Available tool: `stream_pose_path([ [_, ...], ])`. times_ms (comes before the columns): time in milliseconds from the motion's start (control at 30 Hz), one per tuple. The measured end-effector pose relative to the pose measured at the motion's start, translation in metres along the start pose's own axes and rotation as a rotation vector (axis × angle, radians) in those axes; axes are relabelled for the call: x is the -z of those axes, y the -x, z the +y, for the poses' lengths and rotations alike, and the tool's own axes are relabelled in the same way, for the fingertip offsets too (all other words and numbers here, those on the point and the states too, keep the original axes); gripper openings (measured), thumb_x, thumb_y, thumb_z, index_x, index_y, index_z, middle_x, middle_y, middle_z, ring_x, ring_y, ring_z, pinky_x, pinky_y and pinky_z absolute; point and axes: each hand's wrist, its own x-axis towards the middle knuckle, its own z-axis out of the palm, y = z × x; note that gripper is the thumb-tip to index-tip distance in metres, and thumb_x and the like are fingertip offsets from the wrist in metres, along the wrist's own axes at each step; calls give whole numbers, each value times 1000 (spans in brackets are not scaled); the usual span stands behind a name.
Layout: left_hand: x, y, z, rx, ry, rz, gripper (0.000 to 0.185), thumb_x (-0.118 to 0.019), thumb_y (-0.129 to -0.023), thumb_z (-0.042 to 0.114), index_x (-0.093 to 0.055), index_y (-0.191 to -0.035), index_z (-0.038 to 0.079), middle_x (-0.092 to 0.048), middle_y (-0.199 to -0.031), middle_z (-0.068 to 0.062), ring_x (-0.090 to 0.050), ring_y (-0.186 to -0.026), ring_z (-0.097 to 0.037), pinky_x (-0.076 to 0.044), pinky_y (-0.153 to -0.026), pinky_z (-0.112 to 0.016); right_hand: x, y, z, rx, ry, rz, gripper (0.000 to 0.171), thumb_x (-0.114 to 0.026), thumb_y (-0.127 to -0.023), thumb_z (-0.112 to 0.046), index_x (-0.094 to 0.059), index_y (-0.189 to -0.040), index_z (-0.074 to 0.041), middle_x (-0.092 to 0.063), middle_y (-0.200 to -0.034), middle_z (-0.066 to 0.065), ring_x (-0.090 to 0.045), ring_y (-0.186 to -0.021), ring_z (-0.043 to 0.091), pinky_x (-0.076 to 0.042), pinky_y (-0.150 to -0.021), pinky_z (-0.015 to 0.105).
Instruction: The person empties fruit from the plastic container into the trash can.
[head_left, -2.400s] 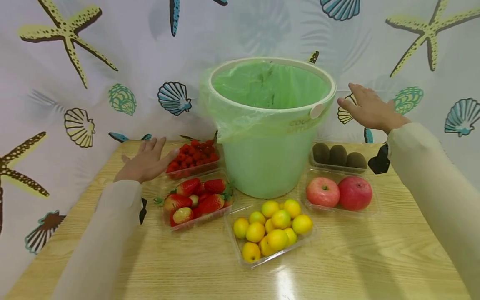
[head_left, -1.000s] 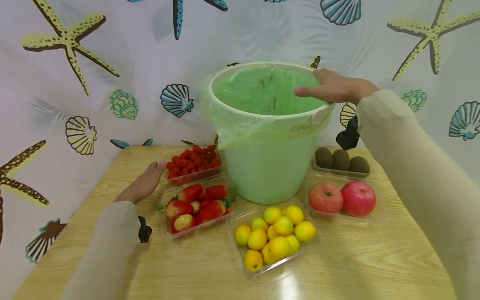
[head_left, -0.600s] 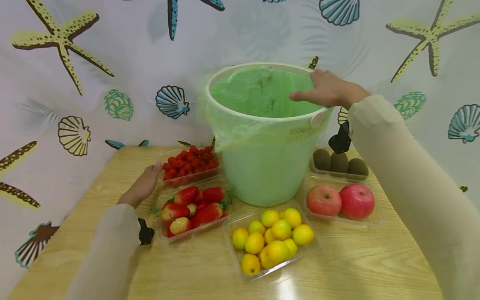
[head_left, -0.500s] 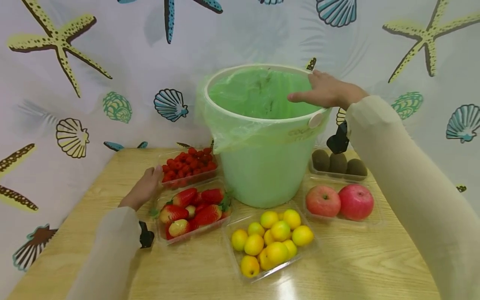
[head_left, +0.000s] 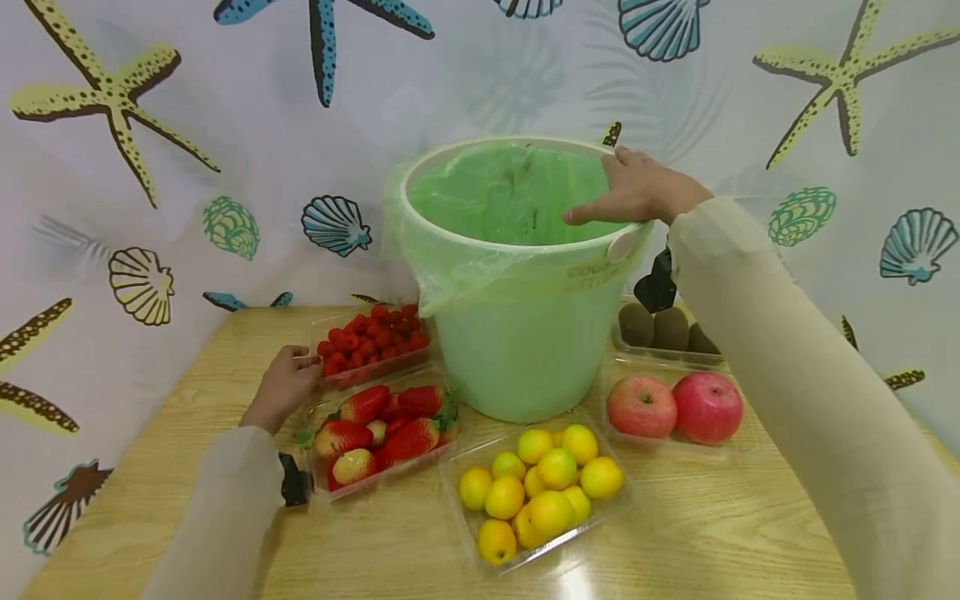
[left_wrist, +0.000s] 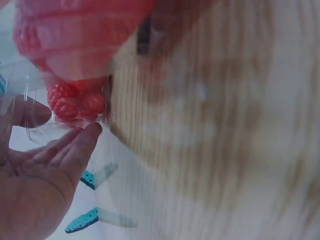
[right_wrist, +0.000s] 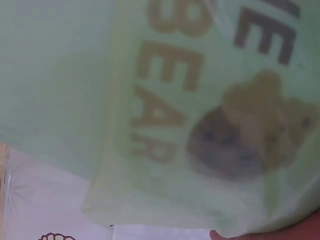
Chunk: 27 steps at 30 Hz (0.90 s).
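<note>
A pale green bucket (head_left: 525, 350) lined with a green bag stands at the back middle of the wooden table (head_left: 720, 533). My right hand (head_left: 636, 190) lies across its right rear rim, fingers relaxed and reaching over the bag's inside. The right wrist view shows only the bucket's wall (right_wrist: 165, 110), blurred, with a bear print. My left hand (head_left: 287, 385) grips the left end of the clear raspberry tray (head_left: 372, 343). In the left wrist view the thumb and fingers (left_wrist: 75, 147) pinch the clear tray rim beside the raspberries (left_wrist: 75, 102).
In front of the raspberries sits a strawberry tray (head_left: 378, 429). A tray of small yellow fruit (head_left: 536, 492) lies before the bucket. To the right are an apple tray (head_left: 675, 407) and a kiwi tray (head_left: 663, 327). A seashell-print curtain hangs close behind.
My right hand moved from right of the bucket onto its rim. My left hand drew back beside the raspberry tray and curled its fingers onto the tray's end.
</note>
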Motion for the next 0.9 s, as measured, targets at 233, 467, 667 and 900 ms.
stream_pose_path([
  [233, 3, 5, -1, 39, 25, 16, 60, -39, -96, 20, -16, -141, -11, -28, -146, -32, -36, -129, -44, -41, -100, -50, -2, -2, -2, 4, 12, 16, 106, -50, -88, -60, 12, -150, -2, 22, -156, 19, 12, -145, 40, -6, -117, 58],
  [467, 5, 3, 3, 95, 199, 88, 53, -39, -100, 23, -25, -139, -10, -46, -131, -24, -61, -85, -8, -55, -78, -23, -3, -2, -1, 5, -5, 35, 106, -53, -87, -57, 12, -150, -3, 21, -156, 18, 12, -145, 39, -6, -117, 57],
  [667, 9, 2, 0, 183, 338, 77, 30, -42, -100, 25, -46, -118, 2, -56, -101, 0, -59, -74, -2, -54, -69, -19, -4, -2, -3, 5, -3, 32, 106, -54, -87, -57, 12, -151, -3, 21, -156, 19, 12, -145, 39, -5, -117, 57],
  [900, 14, 4, -2, 255, 497, 34, 16, -49, -98, 25, -52, -106, 12, -45, -106, 2, -53, -76, -7, -53, -69, -20, -4, -1, -3, 2, -13, 43, 105, -54, -87, -56, 11, -151, -4, 19, -157, 18, 10, -146, 38, -6, -117, 57],
])
